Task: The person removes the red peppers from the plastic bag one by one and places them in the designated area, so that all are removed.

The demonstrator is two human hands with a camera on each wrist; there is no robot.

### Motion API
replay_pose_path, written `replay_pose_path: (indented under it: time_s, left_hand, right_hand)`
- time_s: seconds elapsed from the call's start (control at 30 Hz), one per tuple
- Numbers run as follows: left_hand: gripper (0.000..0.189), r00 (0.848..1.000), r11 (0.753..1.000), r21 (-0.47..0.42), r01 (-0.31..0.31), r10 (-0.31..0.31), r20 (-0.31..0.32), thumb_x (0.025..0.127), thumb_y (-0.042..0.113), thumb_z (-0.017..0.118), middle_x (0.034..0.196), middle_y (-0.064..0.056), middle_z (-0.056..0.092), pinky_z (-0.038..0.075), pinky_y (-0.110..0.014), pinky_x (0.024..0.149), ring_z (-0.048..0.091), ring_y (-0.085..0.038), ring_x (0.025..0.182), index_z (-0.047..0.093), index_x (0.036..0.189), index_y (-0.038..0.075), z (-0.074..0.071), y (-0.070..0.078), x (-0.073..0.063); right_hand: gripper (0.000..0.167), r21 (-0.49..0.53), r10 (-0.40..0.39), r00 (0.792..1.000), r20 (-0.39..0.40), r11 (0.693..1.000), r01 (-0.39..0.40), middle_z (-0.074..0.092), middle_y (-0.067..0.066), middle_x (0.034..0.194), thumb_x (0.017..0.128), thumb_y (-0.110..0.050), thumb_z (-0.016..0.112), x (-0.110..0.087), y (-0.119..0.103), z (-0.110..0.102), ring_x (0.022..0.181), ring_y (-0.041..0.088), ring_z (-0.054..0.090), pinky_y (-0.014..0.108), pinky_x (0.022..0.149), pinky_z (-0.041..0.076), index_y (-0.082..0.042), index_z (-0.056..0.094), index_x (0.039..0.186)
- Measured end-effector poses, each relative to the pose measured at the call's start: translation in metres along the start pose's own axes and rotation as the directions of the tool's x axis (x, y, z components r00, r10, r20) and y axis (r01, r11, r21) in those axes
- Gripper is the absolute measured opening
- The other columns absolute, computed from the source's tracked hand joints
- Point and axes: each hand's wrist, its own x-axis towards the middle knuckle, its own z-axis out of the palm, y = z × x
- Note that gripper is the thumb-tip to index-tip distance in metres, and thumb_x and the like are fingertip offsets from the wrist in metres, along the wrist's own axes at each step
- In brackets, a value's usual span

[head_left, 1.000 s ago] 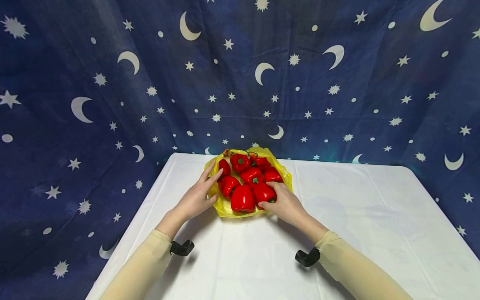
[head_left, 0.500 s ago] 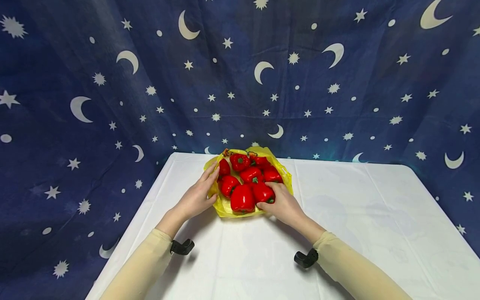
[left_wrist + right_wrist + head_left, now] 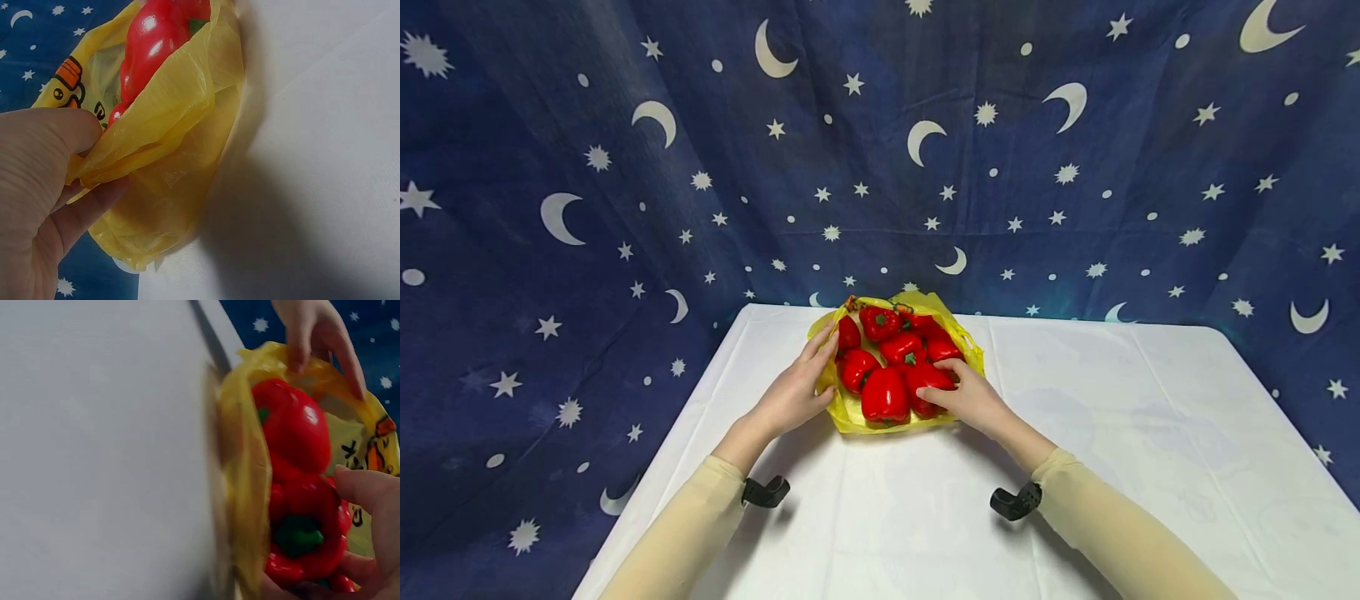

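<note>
A yellow plastic bag [image 3: 852, 420] lies with its mouth open, and several red bell peppers [image 3: 885, 397] are inside it. My left hand [image 3: 792, 395] pinches the bag's left edge, the thumb on the inner side and fingers on the outer side in the left wrist view, where the thin film [image 3: 178, 150] hangs in folds. At the front right of the bag, my right hand [image 3: 976, 402] grips one red bell pepper [image 3: 927, 379] between thumb and fingers. Its green stem [image 3: 299, 536] shows in the right wrist view, with another pepper [image 3: 294, 428] beside it.
The bag stands near the back edge of a table with a white cloth [image 3: 917, 517]. Behind it hangs a dark blue curtain [image 3: 880, 150] with moons and stars. Black wrist cameras [image 3: 1017, 502] are strapped on both sleeves.
My right hand has shifted slightly to the right, and the bell pepper in its grip has turned, so its stem no longer shows in the head view. My left hand stays at the bag's edge.
</note>
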Motion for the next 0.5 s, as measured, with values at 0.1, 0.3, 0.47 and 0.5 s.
replay_pose_path:
  time_s: [0.1,0.3,0.47,0.5]
  left_hand:
    - [0.091,1.0,1.0,0.0,0.0,0.0,-0.005,0.088,0.004,0.072,0.172,-0.002,0.007,0.042,-0.046,0.11,0.035,-0.031,0.147,0.021,0.163,0.004,0.0,0.0,0.0]
    - [0.089,1.0,1.0,0.0,-0.004,0.004,-0.007,0.087,0.004,0.072,0.172,-0.001,0.007,0.042,-0.047,0.111,0.035,-0.031,0.147,0.023,0.162,0.001,0.0,0.0,0.001]
    - [0.089,1.0,1.0,0.003,-0.005,0.005,-0.005,0.088,0.004,0.071,0.172,0.001,0.006,0.042,-0.046,0.111,0.035,-0.03,0.148,0.023,0.162,0.002,0.0,0.0,0.001]
    - [0.089,1.0,1.0,0.002,-0.004,0.004,-0.004,0.088,0.005,0.071,0.172,0.001,0.006,0.042,-0.046,0.111,0.034,-0.03,0.148,0.023,0.162,0.003,0.0,0.0,0.001]
  right_hand:
    - [0.075,0.098,0.047,0.995,0.087,0.994,-0.056,0.052,0.018,0.141,0.086,-0.043,0.081,0.006,-0.002,-0.008,0.111,0.032,0.059,0.042,0.083,0.059,-0.008,0.051,0.145]
    - [0.073,0.14,0.066,0.965,0.255,0.985,-0.105,0.045,0.02,0.147,0.088,-0.033,0.08,0.016,-0.005,-0.026,0.114,0.031,0.059,0.041,0.08,0.06,-0.007,0.049,0.149]
    - [0.074,0.105,0.059,0.934,0.352,0.989,-0.102,0.044,0.018,0.149,0.089,-0.034,0.079,0.021,-0.006,-0.036,0.12,0.032,0.056,0.041,0.084,0.059,-0.011,0.048,0.152]
    - [0.074,0.099,0.062,0.93,0.363,0.99,-0.104,0.044,0.018,0.148,0.088,-0.034,0.079,0.022,-0.006,-0.037,0.121,0.032,0.056,0.041,0.084,0.059,-0.012,0.048,0.152]
